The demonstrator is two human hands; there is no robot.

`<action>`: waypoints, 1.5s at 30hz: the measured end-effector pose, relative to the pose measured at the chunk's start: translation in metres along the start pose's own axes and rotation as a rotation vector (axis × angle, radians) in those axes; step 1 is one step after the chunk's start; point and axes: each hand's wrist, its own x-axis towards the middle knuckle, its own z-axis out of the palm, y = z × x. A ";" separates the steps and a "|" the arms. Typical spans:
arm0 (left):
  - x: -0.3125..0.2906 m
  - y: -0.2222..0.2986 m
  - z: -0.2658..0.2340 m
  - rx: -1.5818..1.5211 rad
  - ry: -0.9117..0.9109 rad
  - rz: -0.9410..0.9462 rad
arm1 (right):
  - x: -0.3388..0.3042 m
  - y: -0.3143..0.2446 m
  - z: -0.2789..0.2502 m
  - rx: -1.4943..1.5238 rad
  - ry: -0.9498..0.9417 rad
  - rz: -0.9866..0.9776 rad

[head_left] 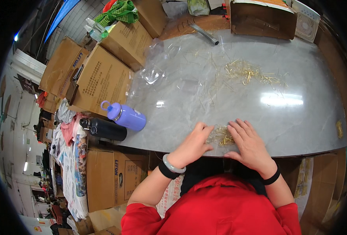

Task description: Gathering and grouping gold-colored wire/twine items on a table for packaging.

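Left hand: the left hand [193, 145] has its fingers bent and held together, the thumb parted from them, at the left side of the near wires; unclenched.
Right hand: the right hand [250, 145] lies nearly flat, fingers stretched out, along the right side of the near wires; loose, gripping nothing.
Gold wires: the near wires [223, 136] lie in a small heap between the hands, near the table's front edge.
More wires: the far wires [246, 72] lie loose and tangled farther back; a small bundle [339, 129] lies by the right edge.
Wrists: a pale bangle [172, 164] and a black band on the left, a black band on the right.
Bottles: a purple bottle [130, 117] and a black bottle [107, 130], side by side at the left; contents hidden.
Cartons: a tall carton [103, 80] and a back carton [128, 45] at the left; a low carton [114, 180] below table height; a right carton [261, 23] at the far side. Contents cannot be made out.
Writing: dark characters on the tall carton, bold blue letters on the low carton.
Surface: grey, glossy table [236, 109], reflecting a lamp; clear plastic [154, 74] at its left.
Room: pale walls and lit tubes, far left.
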 end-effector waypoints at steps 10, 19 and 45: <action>0.018 0.012 0.009 0.236 0.229 0.272 | -0.004 0.018 0.009 0.081 -0.017 -0.036; 0.011 0.018 0.021 -0.015 0.162 0.082 | -0.013 0.005 0.004 -0.065 0.084 0.144; 0.022 0.025 0.061 0.083 0.187 0.360 | -0.047 0.020 -0.033 0.020 0.028 0.197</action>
